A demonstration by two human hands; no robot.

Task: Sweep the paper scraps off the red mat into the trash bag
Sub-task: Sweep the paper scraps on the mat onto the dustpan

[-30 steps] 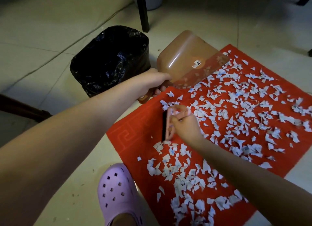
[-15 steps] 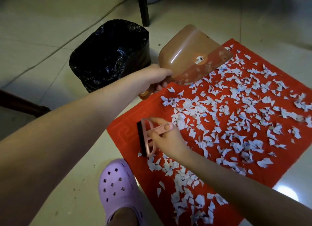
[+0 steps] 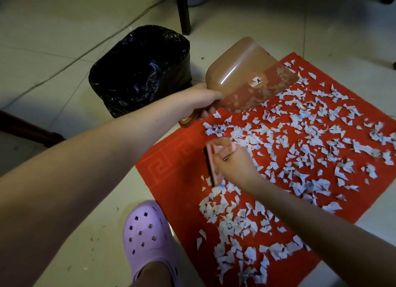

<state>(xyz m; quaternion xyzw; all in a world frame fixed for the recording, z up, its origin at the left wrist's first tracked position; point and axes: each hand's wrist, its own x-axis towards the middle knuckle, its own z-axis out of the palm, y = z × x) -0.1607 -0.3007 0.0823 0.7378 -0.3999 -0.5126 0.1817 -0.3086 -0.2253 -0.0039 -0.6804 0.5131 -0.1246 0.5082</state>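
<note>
A red mat (image 3: 171,179) lies on the tiled floor, strewn with several white paper scraps (image 3: 300,149). My left hand (image 3: 192,102) grips the handle of a translucent brown dustpan (image 3: 242,72), tilted with its lip over the mat's far left corner. My right hand (image 3: 233,164) holds a small pink hand brush (image 3: 212,164) with black bristles, blurred, on the mat's left part. A bin lined with a black trash bag (image 3: 139,70) stands on the floor just left of the dustpan.
My foot in a lilac clog (image 3: 147,237) stands at the mat's near left edge. A dark furniture leg (image 3: 184,10) rises behind the bin. Another dark wooden piece (image 3: 25,128) lies at the far left. Pale floor tiles surround the mat.
My right hand has swept the brush right and away from me, from the mat's bare left part back toward the scraps. The dustpan stays in much the same place.
</note>
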